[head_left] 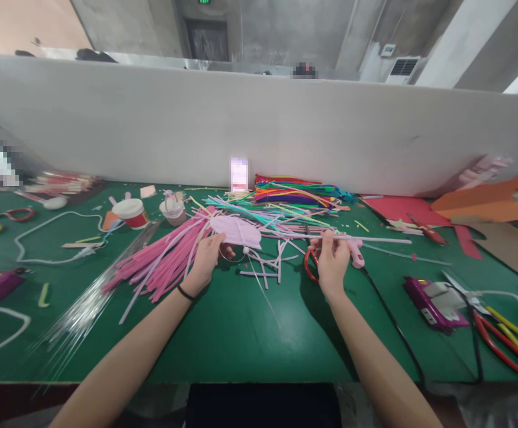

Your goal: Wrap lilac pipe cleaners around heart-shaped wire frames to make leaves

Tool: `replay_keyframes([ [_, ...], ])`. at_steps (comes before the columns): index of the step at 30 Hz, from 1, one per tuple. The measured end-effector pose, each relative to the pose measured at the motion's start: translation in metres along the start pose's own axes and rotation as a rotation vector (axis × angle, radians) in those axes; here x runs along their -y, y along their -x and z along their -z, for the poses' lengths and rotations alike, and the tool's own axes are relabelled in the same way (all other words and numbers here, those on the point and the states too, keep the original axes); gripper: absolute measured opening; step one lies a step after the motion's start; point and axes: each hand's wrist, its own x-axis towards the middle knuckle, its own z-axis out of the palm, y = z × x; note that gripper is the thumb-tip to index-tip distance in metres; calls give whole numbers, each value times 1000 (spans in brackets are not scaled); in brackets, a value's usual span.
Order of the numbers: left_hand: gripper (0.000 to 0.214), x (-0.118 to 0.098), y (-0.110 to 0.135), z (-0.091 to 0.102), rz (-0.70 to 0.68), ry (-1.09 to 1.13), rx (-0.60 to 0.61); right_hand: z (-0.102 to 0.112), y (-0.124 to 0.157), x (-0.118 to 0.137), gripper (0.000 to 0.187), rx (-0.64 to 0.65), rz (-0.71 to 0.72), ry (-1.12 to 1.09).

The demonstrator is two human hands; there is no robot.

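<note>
Between the fingers of my left hand (205,257) is the edge of a flat lilac piece (236,230) that looks built from pipe cleaners laid side by side. My right hand (333,257) pinches a long pale lilac pipe cleaner (379,239), which sticks out to both sides. Beside that hand lie the red handles of scissors (311,264) and a pink glue gun (356,253) with a black cord. Short cut lilac pieces (279,261) are scattered between my hands. A thick bundle of pink pipe cleaners (165,258) lies left of my left hand.
Multicoloured pipe cleaners (294,191) are heaped at the back, near a lit phone (239,174) against the grey partition (173,125). Thin clear rods (84,303) and a paper cup (130,212) lie left. A purple power strip (428,306) and large scissors (504,339) sit right.
</note>
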Motion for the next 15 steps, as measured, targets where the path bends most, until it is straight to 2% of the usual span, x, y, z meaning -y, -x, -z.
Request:
replay_keyframes([
  [4, 28, -8, -5, 9, -81, -16, -25, -1, 1, 2, 38, 14, -3, 3],
  [10, 31, -23, -8, 25, -261, -14, -2, -5, 8, 4, 34, 130, -5, 18],
  [15, 26, -36, -17, 41, -306, 65, -98, -1, 4, -1, 36, 136, 3, 176],
])
